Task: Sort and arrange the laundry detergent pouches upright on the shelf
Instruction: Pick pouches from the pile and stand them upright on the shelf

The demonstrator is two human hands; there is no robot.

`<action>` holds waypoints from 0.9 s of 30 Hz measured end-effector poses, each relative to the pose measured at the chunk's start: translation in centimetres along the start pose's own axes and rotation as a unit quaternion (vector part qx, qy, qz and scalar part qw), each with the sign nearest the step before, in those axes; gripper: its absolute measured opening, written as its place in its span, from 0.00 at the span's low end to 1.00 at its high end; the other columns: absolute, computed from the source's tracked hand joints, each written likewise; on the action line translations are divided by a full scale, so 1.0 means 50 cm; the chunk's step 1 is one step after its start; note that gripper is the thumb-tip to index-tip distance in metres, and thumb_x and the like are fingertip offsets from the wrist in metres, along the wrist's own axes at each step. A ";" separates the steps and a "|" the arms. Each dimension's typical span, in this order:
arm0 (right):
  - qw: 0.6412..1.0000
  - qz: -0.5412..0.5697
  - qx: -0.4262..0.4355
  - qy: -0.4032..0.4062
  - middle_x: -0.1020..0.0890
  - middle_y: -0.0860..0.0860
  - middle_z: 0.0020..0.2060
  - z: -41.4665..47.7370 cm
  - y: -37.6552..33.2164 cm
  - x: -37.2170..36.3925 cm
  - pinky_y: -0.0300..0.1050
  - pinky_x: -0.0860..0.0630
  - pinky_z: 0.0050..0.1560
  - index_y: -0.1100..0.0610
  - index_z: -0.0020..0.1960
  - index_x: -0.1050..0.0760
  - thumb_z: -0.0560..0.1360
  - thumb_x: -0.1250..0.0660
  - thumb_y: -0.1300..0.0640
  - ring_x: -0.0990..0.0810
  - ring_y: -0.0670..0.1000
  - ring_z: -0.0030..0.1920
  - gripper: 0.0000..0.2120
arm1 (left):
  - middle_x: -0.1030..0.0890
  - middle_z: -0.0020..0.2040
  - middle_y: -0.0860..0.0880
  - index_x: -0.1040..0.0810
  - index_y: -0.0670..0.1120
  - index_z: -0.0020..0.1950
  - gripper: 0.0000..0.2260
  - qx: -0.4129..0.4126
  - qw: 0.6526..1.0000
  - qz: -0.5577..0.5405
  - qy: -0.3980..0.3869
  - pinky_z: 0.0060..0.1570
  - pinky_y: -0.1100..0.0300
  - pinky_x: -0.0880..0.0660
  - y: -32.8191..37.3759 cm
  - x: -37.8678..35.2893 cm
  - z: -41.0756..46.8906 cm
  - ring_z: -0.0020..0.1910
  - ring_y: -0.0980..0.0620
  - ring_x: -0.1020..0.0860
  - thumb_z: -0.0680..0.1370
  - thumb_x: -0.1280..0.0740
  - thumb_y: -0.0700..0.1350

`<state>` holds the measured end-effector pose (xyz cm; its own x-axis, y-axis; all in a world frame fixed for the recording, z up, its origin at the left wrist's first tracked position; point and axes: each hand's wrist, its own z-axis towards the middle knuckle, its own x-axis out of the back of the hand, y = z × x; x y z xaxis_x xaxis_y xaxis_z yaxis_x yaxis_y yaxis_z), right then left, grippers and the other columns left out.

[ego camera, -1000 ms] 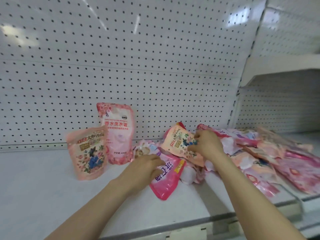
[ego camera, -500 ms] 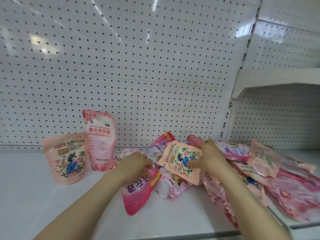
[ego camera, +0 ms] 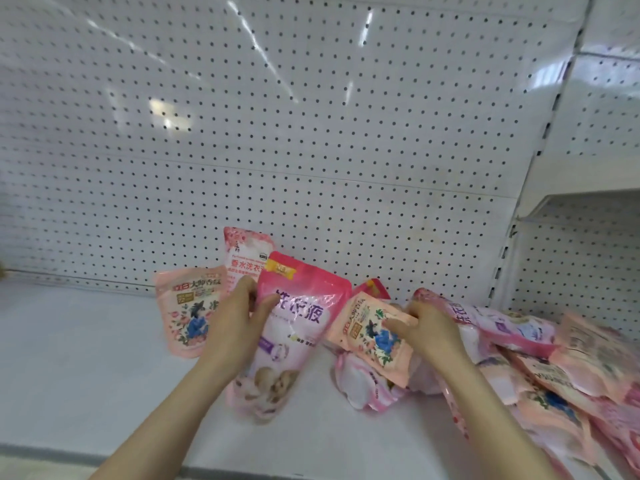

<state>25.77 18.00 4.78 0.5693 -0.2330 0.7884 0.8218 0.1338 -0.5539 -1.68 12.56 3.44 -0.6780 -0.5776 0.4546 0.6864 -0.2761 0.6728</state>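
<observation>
- The left hand [ego camera: 235, 323] has raised the bright pink glossy plastic pouch [ego camera: 294, 337], which lay flat under its palm half a second ago. The fingers are now curled round the pouch's left edge and it stands nearly upright, slightly tilted. Whether its base touches the white shelf [ego camera: 86, 358] I cannot tell.
- The right hand [ego camera: 429, 327] still pinches the small peach floral pouch [ego camera: 374, 337], tilted above the heap of pink pouches [ego camera: 536, 358] that spreads to its right.
- In my judgement, the third pouch is about to join the row, and most of the heap is still unsorted.
- Just left of the left hand stands a matching peach floral pouch [ego camera: 190, 313], and behind its fingers stands a taller pale pink pouch [ego camera: 246, 258].
- Writing: the bright pouch shows purple 洗衣液 and the tall one red 香水洗衣, its next character hidden. The peach labels seem to begin 立白, and the rest is blurred.
</observation>
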 end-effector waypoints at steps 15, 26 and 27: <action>0.996 -0.013 0.053 -0.073 0.16 0.49 0.41 0.101 -0.162 -0.043 0.45 0.24 0.40 0.53 0.49 0.20 0.74 0.29 0.52 0.17 0.50 0.41 0.06 | 0.20 0.28 0.55 0.19 0.50 0.41 0.06 0.132 0.976 -0.154 0.079 0.34 0.58 0.28 -0.088 0.148 -0.027 0.28 0.59 0.24 0.71 0.25 0.39; 0.944 0.321 0.057 -0.043 0.17 0.49 0.47 0.042 -0.206 -0.185 0.38 0.19 0.33 0.53 0.59 0.26 0.76 0.34 0.69 0.17 0.44 0.42 0.16 | 0.21 0.36 0.54 0.23 0.48 0.45 0.05 0.169 0.953 -0.087 0.238 0.38 0.56 0.29 -0.125 0.151 -0.007 0.38 0.48 0.23 0.73 0.28 0.45; 0.945 0.317 0.059 -0.049 0.16 0.50 0.48 0.039 -0.204 -0.196 0.41 0.17 0.35 0.52 0.58 0.26 0.76 0.34 0.69 0.16 0.45 0.43 0.16 | 0.22 0.36 0.54 0.23 0.47 0.45 0.05 0.173 0.950 -0.088 0.244 0.37 0.56 0.30 -0.128 0.152 -0.005 0.38 0.48 0.24 0.73 0.28 0.45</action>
<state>11.85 20.82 3.21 0.9431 0.0191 0.3321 0.3084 0.3240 -0.8944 -11.18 9.77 2.43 -0.5134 -0.8567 0.0490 0.3888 -0.1813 0.9033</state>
